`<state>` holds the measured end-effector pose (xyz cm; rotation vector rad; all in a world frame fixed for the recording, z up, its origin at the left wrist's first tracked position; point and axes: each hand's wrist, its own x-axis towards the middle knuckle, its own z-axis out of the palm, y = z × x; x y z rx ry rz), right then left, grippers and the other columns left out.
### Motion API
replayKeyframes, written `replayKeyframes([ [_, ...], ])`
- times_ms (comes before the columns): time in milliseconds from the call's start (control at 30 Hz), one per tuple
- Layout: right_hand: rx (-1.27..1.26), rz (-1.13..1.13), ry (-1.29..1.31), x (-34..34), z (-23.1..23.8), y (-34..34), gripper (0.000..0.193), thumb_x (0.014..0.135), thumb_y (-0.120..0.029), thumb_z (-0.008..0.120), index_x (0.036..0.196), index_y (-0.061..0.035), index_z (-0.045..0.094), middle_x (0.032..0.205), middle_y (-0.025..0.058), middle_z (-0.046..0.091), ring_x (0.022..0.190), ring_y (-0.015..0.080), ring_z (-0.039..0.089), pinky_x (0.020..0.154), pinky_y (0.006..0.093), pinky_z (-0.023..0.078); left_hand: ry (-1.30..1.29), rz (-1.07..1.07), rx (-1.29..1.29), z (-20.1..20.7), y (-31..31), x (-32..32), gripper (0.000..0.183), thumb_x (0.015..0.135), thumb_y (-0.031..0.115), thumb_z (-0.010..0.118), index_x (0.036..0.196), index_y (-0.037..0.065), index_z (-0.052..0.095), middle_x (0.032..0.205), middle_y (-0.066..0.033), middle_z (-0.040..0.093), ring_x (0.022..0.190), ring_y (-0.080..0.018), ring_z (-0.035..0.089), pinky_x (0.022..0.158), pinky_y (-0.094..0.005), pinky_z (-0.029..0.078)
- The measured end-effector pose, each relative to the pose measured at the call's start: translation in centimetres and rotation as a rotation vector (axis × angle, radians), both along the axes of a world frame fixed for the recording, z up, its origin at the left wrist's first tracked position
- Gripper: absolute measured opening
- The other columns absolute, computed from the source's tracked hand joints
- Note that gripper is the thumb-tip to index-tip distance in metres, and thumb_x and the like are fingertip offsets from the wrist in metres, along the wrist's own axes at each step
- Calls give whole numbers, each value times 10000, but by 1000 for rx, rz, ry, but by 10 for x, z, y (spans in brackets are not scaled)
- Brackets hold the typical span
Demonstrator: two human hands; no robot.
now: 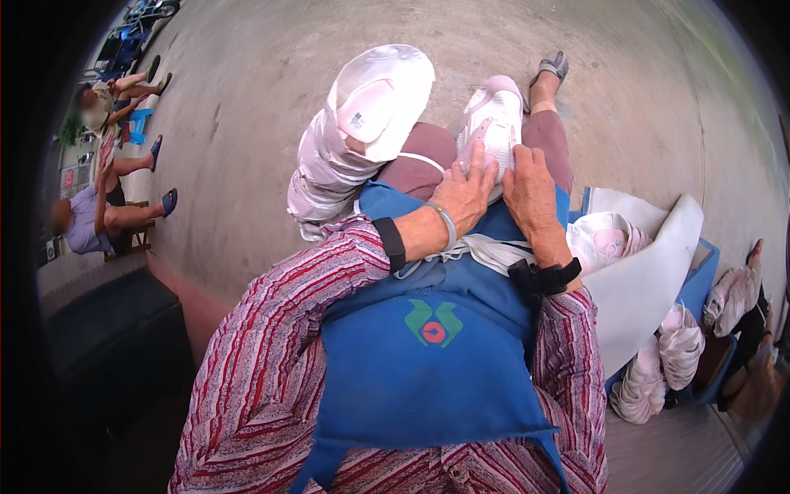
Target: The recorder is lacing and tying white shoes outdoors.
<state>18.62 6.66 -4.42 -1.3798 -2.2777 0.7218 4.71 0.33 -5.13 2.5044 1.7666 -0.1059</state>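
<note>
A wide concrete floor (pixel 247 165) fills most of the view, grey and bare around the seated person. Across that person's lap hangs a blue apron (pixel 428 362) with a green and red emblem, worn over a red and white striped shirt (pixel 263 362).

To the person's right stands a blue crate (pixel 701 280) lined with a large white sheet (pixel 650 280), and a pink and white shoe upper (pixel 607 239) lies inside it. More pale shoe uppers (pixel 666 362) hang in bundles over the crate's near edge. On the person's left, a tall stack of white and pink shoe uppers (pixel 354 140) leans against the left knee, reaching up from the lap toward the floor beyond.

A single white and pink shoe upper (pixel 492 123) rests on the right thigh, toe pointing away from the body. The left hand (pixel 465 193) lies on its near end with fingers spread flat and pressed down, open rather than clasped. The right hand (pixel 531 189) lies just beside it, touching the same piece along its right edge; its fingers seem to curl over the side, though whether they actually pinch the material is hard to tell from this angle. A grey bangle (pixel 445 224) circles the left wrist, with a black band (pixel 391 244) further up the forearm, and a black strap (pixel 543 276) wraps the right wrist.

Far off at the left rim, two other people (pixel 99 165) sit on low stools.
</note>
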Motion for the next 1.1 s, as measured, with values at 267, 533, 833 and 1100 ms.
replayKeyframes([
  [267, 24, 2, 18, -2, 3, -5, 284, 757, -52, 594, 1010, 7, 479, 917, 190, 476, 799, 382, 560, 658, 422, 489, 25, -36, -24, 10, 0, 0, 517, 833, 99, 469, 1302, -74, 339, 1335, -405, 219, 944, -433, 576, 800, -391, 508],
  [533, -10, -8, 176, 5, 0, 5, 309, 767, -103, 626, 1024, 24, 512, 876, 194, 515, 782, 365, 548, 679, 417, 459, -321, 95, -357, 42, 22, -18, 414, 780, 60, 542, 1169, -29, 431, 1282, -331, 313, 870, -410, 605, 712, -423, 531],
  [833, -160, -47, 93, 8, 4, 4, 383, 759, -120, 641, 1085, 21, 500, 930, 211, 538, 804, 374, 558, 704, 430, 459, -328, 128, -227, 28, 40, -18, 419, 701, 130, 690, 1008, 3, 435, 989, -200, 447, 765, -382, 604, 652, -408, 526],
  [1100, -148, 71, 45, 9, 2, 0, 282, 743, -64, 611, 979, -2, 469, 904, 206, 525, 815, 401, 553, 693, 453, 461, -280, 166, -230, 12, 28, -9, 398, 696, 92, 671, 989, -15, 424, 967, -209, 460, 772, -379, 609, 637, -399, 527],
])
